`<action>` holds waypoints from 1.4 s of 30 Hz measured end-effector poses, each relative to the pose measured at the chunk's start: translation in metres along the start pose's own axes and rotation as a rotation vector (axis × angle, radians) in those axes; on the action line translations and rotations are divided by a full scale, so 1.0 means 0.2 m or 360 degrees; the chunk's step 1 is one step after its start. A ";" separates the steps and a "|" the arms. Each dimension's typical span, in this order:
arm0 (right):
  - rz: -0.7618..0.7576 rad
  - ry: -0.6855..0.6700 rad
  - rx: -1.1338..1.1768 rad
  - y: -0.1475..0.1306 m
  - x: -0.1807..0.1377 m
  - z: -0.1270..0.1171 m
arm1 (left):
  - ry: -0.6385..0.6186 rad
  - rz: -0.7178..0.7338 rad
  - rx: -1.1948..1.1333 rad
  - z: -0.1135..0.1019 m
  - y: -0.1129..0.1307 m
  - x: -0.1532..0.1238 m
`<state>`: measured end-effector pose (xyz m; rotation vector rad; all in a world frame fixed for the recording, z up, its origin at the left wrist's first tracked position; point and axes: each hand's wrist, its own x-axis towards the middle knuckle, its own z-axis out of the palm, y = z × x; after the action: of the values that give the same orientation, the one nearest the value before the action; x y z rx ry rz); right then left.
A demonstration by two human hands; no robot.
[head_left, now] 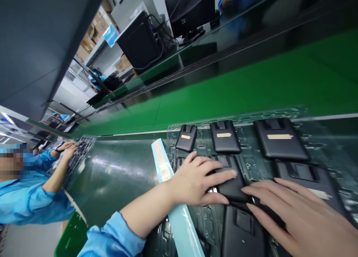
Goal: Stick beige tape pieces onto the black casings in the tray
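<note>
Several black plastic cases lie in a clear plastic tray (251, 167). My left hand (195, 178) reaches over the black case (231, 188) in the middle, its fingers across the top and its thumb at the near edge. At that case's right corner, the thumb and fingertips of my right hand (299, 212) close in; the hand hides part of the contact. A light-blue backing strip (183, 223) with beige labels (162, 162) passes beneath my left wrist. Beige labels show on the far-row cases, such as the far-right case (279, 137). A case (242, 231) nearer me shows no label.
The dark green bench (120, 171) extends left, beside a green conveyor belt (223, 93). A co-worker in a blue sleeve (30, 201) handles parts at another tray (81, 152). A green bin (71, 236) sits lower left. A monitor (190, 11) stands beyond the belt.
</note>
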<state>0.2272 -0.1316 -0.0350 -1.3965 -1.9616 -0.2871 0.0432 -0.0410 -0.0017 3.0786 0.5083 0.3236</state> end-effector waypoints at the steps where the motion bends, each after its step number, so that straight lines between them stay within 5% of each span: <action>1: -0.0119 0.0042 -0.0020 -0.01 0.03 -0.02 | 0.0081 -0.0012 -0.0026 -0.01 0.00 0.00; 4: -0.0302 0.0150 -0.0104 -0.03 0.10 -0.09 | 0.0312 -0.0263 -0.0144 -0.08 0.00 -0.05; 8: -0.0368 0.0211 -0.0103 -0.05 0.12 -0.14 | 0.0442 -0.0933 -0.0340 -0.13 -0.04 -0.28; 14: -0.0245 0.0250 0.0030 -0.05 0.12 -0.16 | 0.0764 -0.1812 -0.0698 0.00 0.04 -0.70; 19: 0.0032 0.0081 0.0224 -0.02 0.12 -0.12 | 0.0529 -0.1650 -0.1002 -0.01 0.29 -0.62; 23: 0.0262 -0.0157 0.0346 0.02 0.12 -0.13 | 0.0427 -0.1623 -0.1106 -0.04 0.38 -0.53; 31: 0.0583 -0.0338 0.0427 -0.15 0.23 -0.22 | 0.1253 -0.1387 -0.1306 -0.01 0.23 -0.42; 34: 0.0903 -0.0545 0.0833 -0.27 0.32 -0.16 | 0.1228 -0.1273 -0.1428 -0.06 0.19 -0.33; 38: 0.1002 -0.0604 0.1130 -0.37 0.36 -0.03 | 0.1099 -0.0952 -0.1566 -0.10 0.20 -0.29; 42: 0.1104 -0.0623 0.1338 -0.40 0.32 0.04 | 0.1110 -0.1170 -0.1574 -0.05 0.20 -0.32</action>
<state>0.1404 -0.1114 0.0183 -1.4671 -1.4297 1.0678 -0.0051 -0.0995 -0.0028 1.6381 1.0186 1.1614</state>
